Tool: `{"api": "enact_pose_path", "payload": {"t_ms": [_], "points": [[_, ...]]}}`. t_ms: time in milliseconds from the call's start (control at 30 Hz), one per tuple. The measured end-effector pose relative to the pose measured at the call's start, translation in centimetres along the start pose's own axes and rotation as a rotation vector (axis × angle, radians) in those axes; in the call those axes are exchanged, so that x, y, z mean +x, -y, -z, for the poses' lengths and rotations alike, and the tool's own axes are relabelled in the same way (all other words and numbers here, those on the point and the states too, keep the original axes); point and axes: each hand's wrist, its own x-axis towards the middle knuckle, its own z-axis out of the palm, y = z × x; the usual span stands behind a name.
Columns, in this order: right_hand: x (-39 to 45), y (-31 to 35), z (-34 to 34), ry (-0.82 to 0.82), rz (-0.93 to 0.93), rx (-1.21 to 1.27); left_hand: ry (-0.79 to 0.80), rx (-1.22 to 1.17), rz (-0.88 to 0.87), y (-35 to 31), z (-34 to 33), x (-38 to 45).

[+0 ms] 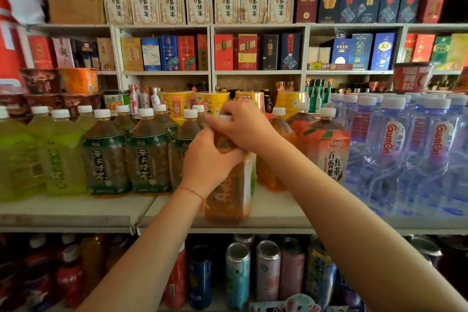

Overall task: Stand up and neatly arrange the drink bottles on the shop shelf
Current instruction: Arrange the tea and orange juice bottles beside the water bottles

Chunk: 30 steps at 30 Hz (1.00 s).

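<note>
I have both hands on the amber plastic tea bottle with an orange label (231,190), upright at the front edge of the white shop shelf (76,213). My left hand (209,159) wraps its shoulder; my right hand (244,126) curls fingers (228,109) over the cap. Green-labelled tea bottles (148,154) stand just left.

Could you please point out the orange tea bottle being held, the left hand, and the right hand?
orange tea bottle (231,195): head view, on its label.
left hand (206,159): head view, back of the hand.
right hand (247,126): head view, back of the hand.
</note>
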Motion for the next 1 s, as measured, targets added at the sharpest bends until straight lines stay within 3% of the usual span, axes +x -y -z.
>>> {"api": "enact_pose_path", "payload": {"t_ms": [67,133,200,333,467,833,1000], "points": [[-0.2,-1.0,0.9,-0.075,-0.056,0.052,-0.034,0.016,0.008,0.1,-0.4,0.2],[0.0,-2.9,1.8,-0.248,-0.151,0.024,-0.072,0.058,-0.004,0.0,-0.6,0.3],[0.0,-5.3,2.2,-0.338,-0.246,-0.191,-0.124,0.131,-0.059,-0.1,-0.7,0.3],[-0.2,-8.1,0.9,-0.022,-0.403,-0.574,-0.185,0.182,-0.109,0.0,-1.0,0.3],[0.1,-8.4,-0.3,0.192,-0.409,-0.835,-0.194,0.18,-0.102,0.1,-1.1,0.3],[0.3,-8.8,2.7,0.339,-0.235,-0.555,-0.224,0.203,-0.123,0.3,-1.3,0.3],[0.5,-8.5,3.1,0.392,-0.255,-0.512,-0.201,0.211,-0.101,0.2,-1.2,0.4]]}}
